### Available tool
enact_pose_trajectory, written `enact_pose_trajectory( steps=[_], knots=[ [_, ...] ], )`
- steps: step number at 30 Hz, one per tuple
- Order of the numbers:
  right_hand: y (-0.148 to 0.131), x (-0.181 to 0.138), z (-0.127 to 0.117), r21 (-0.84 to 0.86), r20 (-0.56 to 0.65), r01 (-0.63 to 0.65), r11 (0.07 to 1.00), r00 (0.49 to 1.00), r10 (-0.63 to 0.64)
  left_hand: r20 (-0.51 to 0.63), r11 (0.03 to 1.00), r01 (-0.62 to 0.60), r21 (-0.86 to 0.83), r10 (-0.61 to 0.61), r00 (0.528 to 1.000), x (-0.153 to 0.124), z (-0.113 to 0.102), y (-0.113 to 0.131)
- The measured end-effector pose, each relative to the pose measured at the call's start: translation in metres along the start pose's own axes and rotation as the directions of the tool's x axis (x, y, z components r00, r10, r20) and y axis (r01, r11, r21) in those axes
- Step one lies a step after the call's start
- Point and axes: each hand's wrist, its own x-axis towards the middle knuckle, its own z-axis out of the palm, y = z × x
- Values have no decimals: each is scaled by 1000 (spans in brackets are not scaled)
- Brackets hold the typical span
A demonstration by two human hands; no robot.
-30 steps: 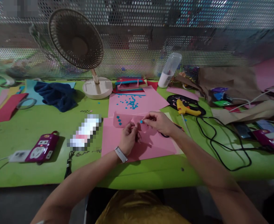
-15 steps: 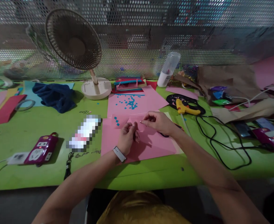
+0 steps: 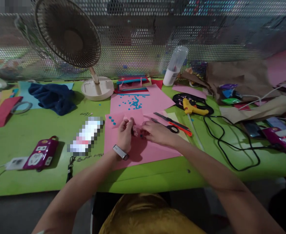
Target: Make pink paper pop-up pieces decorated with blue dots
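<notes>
My left hand, with a white watch at the wrist, is closed on a small pink paper piece that carries a few blue squares. My right hand lies beside it with fingers curled and pressed down on the paper near a tiny blue square. Both hands rest over a large pink sheet on the green table. Farther back a second pink sheet holds a scatter of small blue squares. Orange-handled scissors lie just right of my right hand.
A desk fan stands at the back left, next to a dark blue cloth. A yellow glue gun and black cable lie to the right. A purple power strip sits at the left, a white bottle behind.
My right hand has come down from a raised pinch onto the paper beside my left hand. The pink piece was lowered toward the sheet. The scissors now show.
</notes>
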Motion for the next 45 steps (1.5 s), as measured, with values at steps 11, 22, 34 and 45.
enact_pose_trajectory(
  steps=[11,22,34,45],
  knots=[
    [-11,0,8,-319,42,71,945,997,-60,-18,999,33,24,-33,999,0,1,0],
    [2,2,13,-209,16,91,974,996,-89,5,1000,9,-5,-9,1000,0,0,-2],
    [6,5,12,-160,19,77,984,997,-75,23,1000,4,-13,-4,1000,2,-1,-5],
    [8,3,6,-175,21,96,980,995,-93,28,1000,2,-26,-2,1000,1,-1,-5]
  ],
)
